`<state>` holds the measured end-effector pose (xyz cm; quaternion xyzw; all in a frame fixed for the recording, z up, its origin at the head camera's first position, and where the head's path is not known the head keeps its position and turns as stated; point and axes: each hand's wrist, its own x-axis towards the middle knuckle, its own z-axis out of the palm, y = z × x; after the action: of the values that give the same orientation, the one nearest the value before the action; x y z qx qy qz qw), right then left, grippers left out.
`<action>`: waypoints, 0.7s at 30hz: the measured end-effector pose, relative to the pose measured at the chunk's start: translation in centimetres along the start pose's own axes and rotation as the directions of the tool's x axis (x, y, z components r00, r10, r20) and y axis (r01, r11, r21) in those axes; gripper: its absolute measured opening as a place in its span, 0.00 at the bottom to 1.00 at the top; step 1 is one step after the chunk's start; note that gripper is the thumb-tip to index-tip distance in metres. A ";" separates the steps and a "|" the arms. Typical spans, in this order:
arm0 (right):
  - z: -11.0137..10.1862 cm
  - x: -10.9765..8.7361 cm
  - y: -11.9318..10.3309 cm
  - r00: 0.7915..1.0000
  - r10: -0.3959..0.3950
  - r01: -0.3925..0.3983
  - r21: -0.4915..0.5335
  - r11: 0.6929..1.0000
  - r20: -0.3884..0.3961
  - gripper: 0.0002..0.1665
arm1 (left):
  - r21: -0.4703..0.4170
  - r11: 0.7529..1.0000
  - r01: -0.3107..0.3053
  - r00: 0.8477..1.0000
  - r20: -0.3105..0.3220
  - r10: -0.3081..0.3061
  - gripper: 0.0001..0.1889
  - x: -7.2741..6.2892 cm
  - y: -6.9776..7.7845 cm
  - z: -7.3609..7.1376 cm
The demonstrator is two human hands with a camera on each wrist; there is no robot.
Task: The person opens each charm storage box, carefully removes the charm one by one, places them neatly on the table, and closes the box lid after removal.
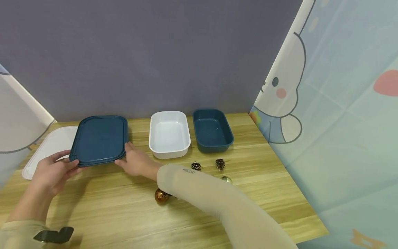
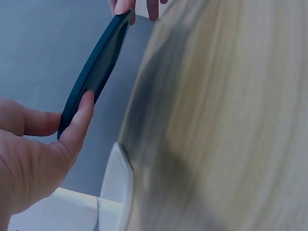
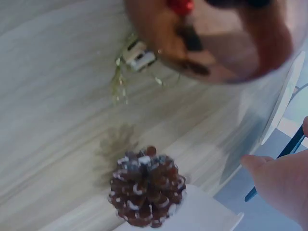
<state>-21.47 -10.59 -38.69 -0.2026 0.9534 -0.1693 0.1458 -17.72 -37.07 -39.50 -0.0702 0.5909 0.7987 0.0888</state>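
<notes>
Both hands hold a dark blue lid (image 1: 100,140) tilted above the left side of the table. My left hand (image 1: 54,169) pinches its near left corner, thumb on top. At the right edge, my right hand (image 1: 136,159) grips the lid between thumb and fingers. In the left wrist view the lid (image 2: 96,67) shows edge-on, clear of the wood, with the left hand (image 2: 43,154) at its lower end. Partly beneath it in the head view lies a white lid (image 1: 43,152). The right wrist view shows the right hand (image 3: 281,185) on the lid's edge.
A white container (image 1: 170,129) and a dark blue container (image 1: 212,129) stand side by side at the back. Before them lie pine cones (image 1: 220,164), a gold ball (image 1: 226,179) and a copper ball (image 1: 161,196), partly covered by the right sleeve. Walls border the table behind and right.
</notes>
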 end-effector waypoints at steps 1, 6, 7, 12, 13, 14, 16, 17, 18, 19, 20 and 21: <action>-0.2 0.0 0.1 1.000 0.000 0.000 0.018 1.000 0.003 0.49 | -0.002 1.000 -0.008 1.000 -0.008 0.008 0.31 -0.1 0.2 0.3; -1.0 -0.3 0.2 0.999 0.026 -0.028 0.096 0.995 0.022 0.52 | -0.019 0.999 -0.026 0.999 -0.022 0.025 0.41 -0.3 1.1 1.3; -1.1 -0.4 0.2 1.000 0.027 -0.028 0.100 0.995 0.013 0.52 | -0.025 0.999 -0.026 0.999 -0.022 0.025 0.43 -0.4 1.2 1.5; -2.2 -1.0 0.5 1.000 0.026 -0.025 0.118 0.993 -0.003 0.52 | -0.071 0.997 -0.042 0.999 -0.013 0.041 0.46 -0.6 1.8 2.3; -2.4 -1.1 0.6 1.000 0.023 -0.024 0.127 0.992 0.002 0.53 | -0.077 0.996 -0.048 0.999 -0.010 0.047 0.48 -0.7 1.9 2.4; -2.7 -1.1 0.7 1.000 0.022 -0.023 0.144 0.989 0.011 0.53 | -0.081 0.995 -0.055 0.998 -0.005 0.055 0.49 -0.8 2.0 2.6; -3.3 -1.2 1.0 1.000 0.020 -0.024 0.177 0.984 0.020 0.53 | -0.082 0.994 -0.068 0.998 0.001 0.068 0.50 -0.9 2.1 3.1; -3.5 -1.3 1.1 0.999 0.024 -0.029 0.198 0.980 0.025 0.53 | -0.082 0.994 -0.074 0.997 0.002 0.075 0.51 -1.0 2.2 3.4; -3.8 -1.3 1.2 0.999 0.026 -0.029 0.219 0.975 0.019 0.53 | -0.081 0.994 -0.080 0.997 0.001 0.080 0.51 -1.0 2.3 3.7; -4.0 -1.3 1.4 0.999 0.031 -0.034 0.235 0.971 0.014 0.53 | -0.084 0.993 -0.086 0.996 -0.005 0.086 0.51 -1.0 2.4 4.0; -4.2 -1.4 1.5 0.999 0.039 -0.039 0.253 0.967 0.006 0.54 | -0.095 0.991 -0.092 0.996 -0.009 0.091 0.51 -1.1 2.4 4.3; -4.4 -1.4 1.6 0.999 0.044 -0.043 0.276 0.960 0.002 0.54 | -0.106 0.990 -0.098 0.995 -0.014 0.097 0.51 -1.1 2.5 4.7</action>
<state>-22.27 -7.45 -35.04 -0.1590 0.9249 -0.2979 0.1744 -17.26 -33.42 -35.53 -0.0494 0.5506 0.8322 0.0434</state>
